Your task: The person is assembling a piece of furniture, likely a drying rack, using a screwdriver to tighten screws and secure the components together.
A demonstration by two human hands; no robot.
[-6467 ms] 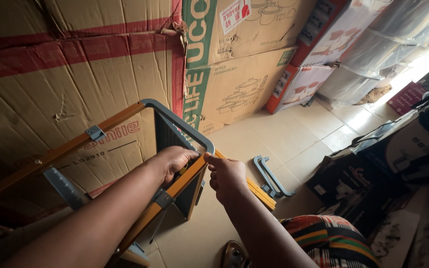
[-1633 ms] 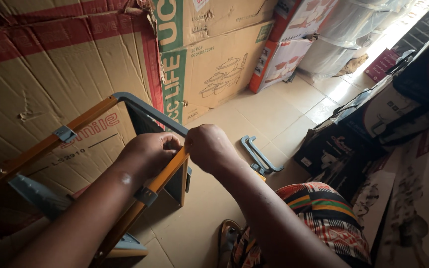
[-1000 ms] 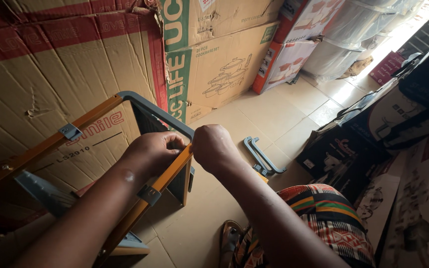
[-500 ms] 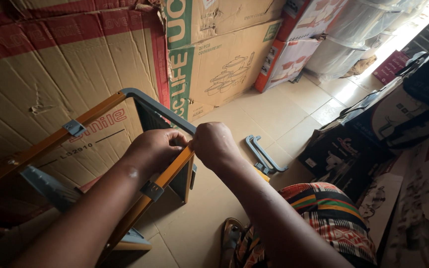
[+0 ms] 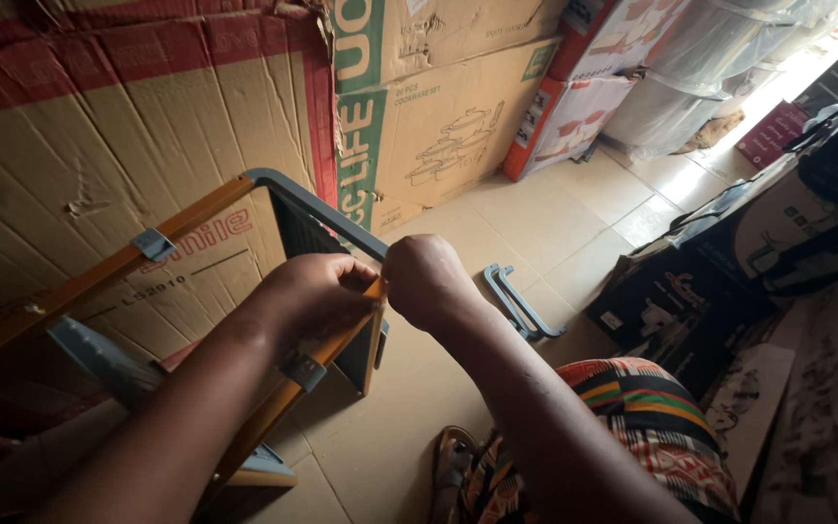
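Left hand: the left hand (image 5: 307,291) is curled over the near orange rail (image 5: 273,412) of a folding frame, fingers closed on it close to its top corner.
Right hand: the right hand (image 5: 429,281) is drawn into a fist, its fingertips pinched onto the same rail right where the rail meets the grey top bar (image 5: 317,209). The two hands are almost touching.
Frame: the rack frame (image 5: 186,218) has two orange side rails and grey fittings; a small grey clip (image 5: 152,243) sits on the far rail and another grey bracket (image 5: 301,369) on the near one. It stands on the floor, propped against the cartons.
Long axis: the rails run from the lower left up to the grey bar at the upper right, so the frame points up and away from the person, tilted rather than upright.
Loose part: a grey U-shaped bar (image 5: 519,303) lies flat on the floor just beyond the right hand, apart from the frame.
Floor: pale beige tiles (image 5: 545,218), brightly lit towards the far right.
Room: a large brown carton with red tape (image 5: 99,126) stands behind the frame, further cartons (image 5: 438,116) are stacked beside it, and dark boxes (image 5: 729,272) crowd the right side.
Person: a patterned striped cloth (image 5: 652,408) covers the knee, and a sandal (image 5: 450,466) shows below.
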